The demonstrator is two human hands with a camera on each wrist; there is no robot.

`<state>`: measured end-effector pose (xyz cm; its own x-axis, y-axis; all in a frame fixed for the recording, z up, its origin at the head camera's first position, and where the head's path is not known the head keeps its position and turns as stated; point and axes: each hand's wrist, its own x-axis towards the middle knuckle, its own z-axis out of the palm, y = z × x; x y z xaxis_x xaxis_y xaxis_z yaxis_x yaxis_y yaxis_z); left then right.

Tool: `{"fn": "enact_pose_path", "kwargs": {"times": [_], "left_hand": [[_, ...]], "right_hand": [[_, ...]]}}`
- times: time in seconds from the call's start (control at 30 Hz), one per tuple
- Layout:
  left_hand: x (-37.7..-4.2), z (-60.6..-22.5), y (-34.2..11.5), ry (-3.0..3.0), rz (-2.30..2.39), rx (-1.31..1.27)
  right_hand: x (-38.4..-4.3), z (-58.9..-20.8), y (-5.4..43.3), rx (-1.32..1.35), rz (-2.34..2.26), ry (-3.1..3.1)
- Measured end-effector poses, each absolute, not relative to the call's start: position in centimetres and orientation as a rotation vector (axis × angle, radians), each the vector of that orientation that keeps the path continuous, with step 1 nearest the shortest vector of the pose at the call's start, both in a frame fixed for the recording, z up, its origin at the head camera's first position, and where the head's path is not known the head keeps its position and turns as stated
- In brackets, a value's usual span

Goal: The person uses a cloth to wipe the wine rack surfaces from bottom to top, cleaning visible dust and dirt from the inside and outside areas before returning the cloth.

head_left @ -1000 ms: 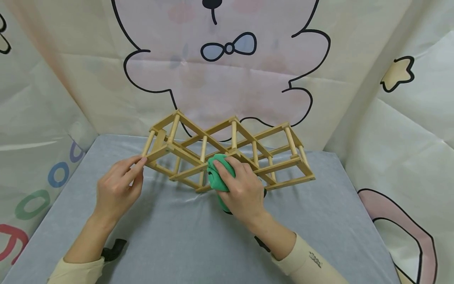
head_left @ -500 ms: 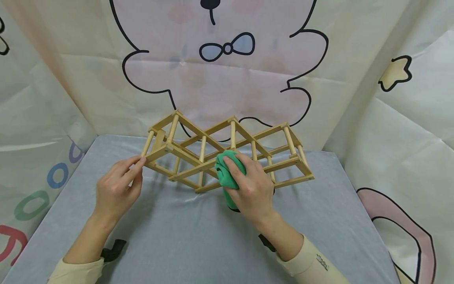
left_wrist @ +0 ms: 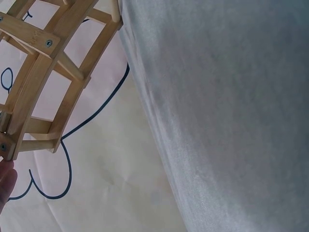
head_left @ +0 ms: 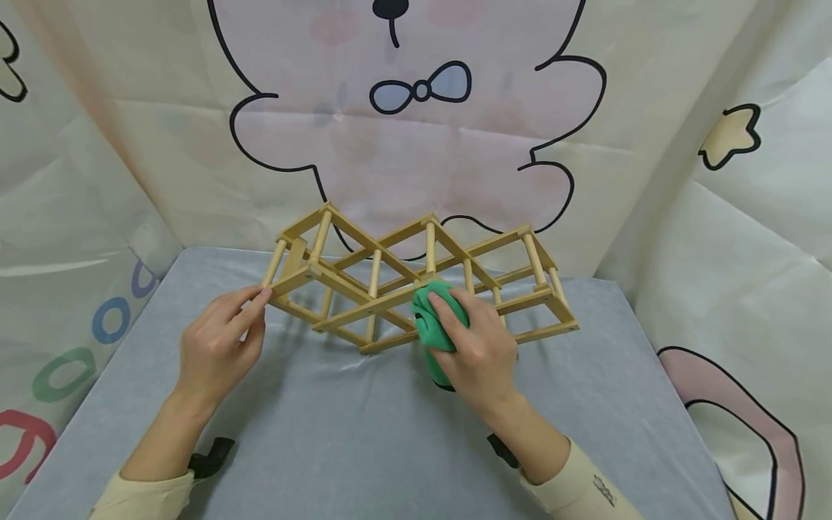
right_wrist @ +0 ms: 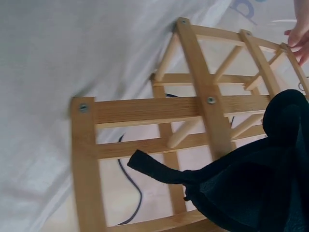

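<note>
A light wooden lattice rack, built of crossed slats and round dowels, stands on the table in the head view. At its left end, my left hand pinches the lower corner between thumb and fingers; its fingertips also show in the left wrist view. My right hand grips a bunched green cloth against the front slats near the middle. From the right wrist, the cloth looks dark, with a small loop sticking out. The right fingers' far side and the slats behind the cloth are hidden.
A grey-blue cloth covers the table. Behind it hangs a printed fabric backdrop with a cartoon figure, and similar fabric stands at both sides. Black straps circle the wrists.
My right hand has slid the green cloth rightward along the front of the rack. The left hand keeps its pinch on the corner, and the rack has stayed in place.
</note>
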<state>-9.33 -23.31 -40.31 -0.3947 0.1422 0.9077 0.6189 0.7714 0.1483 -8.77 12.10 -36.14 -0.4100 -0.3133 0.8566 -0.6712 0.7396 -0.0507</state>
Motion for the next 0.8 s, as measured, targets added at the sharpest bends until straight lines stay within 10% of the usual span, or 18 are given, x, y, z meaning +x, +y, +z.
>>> {"fn": "enact_pose_path", "kwargs": {"times": [0.8], "left_hand": [[-9.4,-40.6,-23.3,-1.961,-0.587,-0.576]], "right_hand": [[-8.5,-39.7,16.5,0.764,0.389,-2.152]]}}
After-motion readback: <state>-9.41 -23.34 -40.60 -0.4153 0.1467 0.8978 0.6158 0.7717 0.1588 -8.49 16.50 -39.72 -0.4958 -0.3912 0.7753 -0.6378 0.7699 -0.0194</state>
